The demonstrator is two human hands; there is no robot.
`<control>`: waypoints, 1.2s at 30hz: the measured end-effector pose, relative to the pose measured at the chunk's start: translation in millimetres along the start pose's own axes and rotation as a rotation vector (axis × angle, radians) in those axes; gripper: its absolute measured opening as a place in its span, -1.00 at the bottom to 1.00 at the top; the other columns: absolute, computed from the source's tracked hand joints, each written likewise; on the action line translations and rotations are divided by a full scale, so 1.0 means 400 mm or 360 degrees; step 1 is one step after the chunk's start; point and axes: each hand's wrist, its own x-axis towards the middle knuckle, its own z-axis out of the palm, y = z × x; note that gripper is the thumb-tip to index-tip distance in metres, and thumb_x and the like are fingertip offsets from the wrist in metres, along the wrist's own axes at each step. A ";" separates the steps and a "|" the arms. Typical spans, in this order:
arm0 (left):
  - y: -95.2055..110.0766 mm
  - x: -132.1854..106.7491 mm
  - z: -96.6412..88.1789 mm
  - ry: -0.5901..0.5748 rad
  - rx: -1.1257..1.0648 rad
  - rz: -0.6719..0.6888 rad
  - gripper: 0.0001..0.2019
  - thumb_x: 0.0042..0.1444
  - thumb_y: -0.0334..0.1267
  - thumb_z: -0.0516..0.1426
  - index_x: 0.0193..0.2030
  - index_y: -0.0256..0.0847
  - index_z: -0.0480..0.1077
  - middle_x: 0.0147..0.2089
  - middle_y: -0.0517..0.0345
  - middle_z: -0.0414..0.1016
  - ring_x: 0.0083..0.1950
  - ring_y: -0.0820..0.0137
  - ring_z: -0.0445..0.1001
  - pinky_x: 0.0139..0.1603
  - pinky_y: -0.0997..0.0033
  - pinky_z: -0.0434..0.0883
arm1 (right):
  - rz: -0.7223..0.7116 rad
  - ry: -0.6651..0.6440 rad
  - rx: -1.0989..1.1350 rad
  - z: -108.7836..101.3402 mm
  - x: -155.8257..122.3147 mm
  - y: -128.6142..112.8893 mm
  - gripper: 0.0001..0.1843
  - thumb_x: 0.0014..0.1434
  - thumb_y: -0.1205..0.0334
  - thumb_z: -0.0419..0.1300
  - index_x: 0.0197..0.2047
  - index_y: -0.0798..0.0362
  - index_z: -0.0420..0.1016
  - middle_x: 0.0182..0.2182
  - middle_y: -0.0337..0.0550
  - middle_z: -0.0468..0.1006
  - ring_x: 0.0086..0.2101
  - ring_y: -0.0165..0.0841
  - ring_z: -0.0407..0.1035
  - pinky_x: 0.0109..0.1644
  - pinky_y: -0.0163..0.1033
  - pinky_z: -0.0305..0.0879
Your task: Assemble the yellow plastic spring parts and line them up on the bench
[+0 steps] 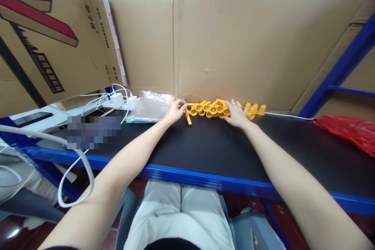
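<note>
A heap of small yellow plastic parts [215, 108] lies at the far edge of the black tabletop [205, 148], against a cardboard wall [234, 43]. My left hand [174, 111] reaches to the left end of the heap with its fingers pinched together on a small yellow part [188, 117]. My right hand [236, 114] rests on the right side of the heap, fingers stretched out and spread over the parts.
A clear plastic bag [149, 106] lies left of the heap. White chargers and cables [118, 100] sit further left, with a printed cardboard box [43, 35] above. A red plastic bag [348, 129] lies at the right. Blue shelf posts [336, 72] frame the right side.
</note>
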 end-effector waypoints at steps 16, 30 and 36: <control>0.021 -0.043 0.035 -0.0456 0.0335 0.0000 -0.85 0.04 -0.24 0.13 -0.37 -0.29 0.42 -0.38 0.14 0.47 -0.37 0.45 0.41 -0.28 0.46 0.33 | -0.0028 0.0016 -0.0022 0.006 0.004 0.005 -0.19 0.09 0.08 0.08 0.36 0.03 -0.13 0.35 0.04 -0.24 0.29 0.03 -0.32 0.22 0.33 -0.31; 0.033 -0.050 0.029 -0.0528 0.0463 -0.0010 -0.84 0.00 -0.28 0.13 -0.55 -0.24 0.31 -0.52 0.18 0.38 -0.42 0.40 0.39 -0.30 0.41 0.30 | 0.0283 0.0739 0.0423 -0.050 0.020 0.119 -0.40 0.19 0.10 -0.09 0.23 0.22 0.16 0.23 0.16 0.15 0.21 -0.11 0.02 0.24 0.11 -0.10; 0.033 -0.050 0.028 -0.0560 0.0522 0.0012 -0.88 0.01 -0.28 0.12 -0.48 -0.28 0.39 -0.43 0.10 0.47 -0.39 0.39 0.43 -0.29 0.40 0.33 | 0.0876 0.0728 0.0555 0.002 -0.026 0.292 -0.49 0.09 0.26 -0.06 0.08 0.25 0.35 0.04 0.31 0.36 0.04 -0.03 0.24 0.10 0.01 0.11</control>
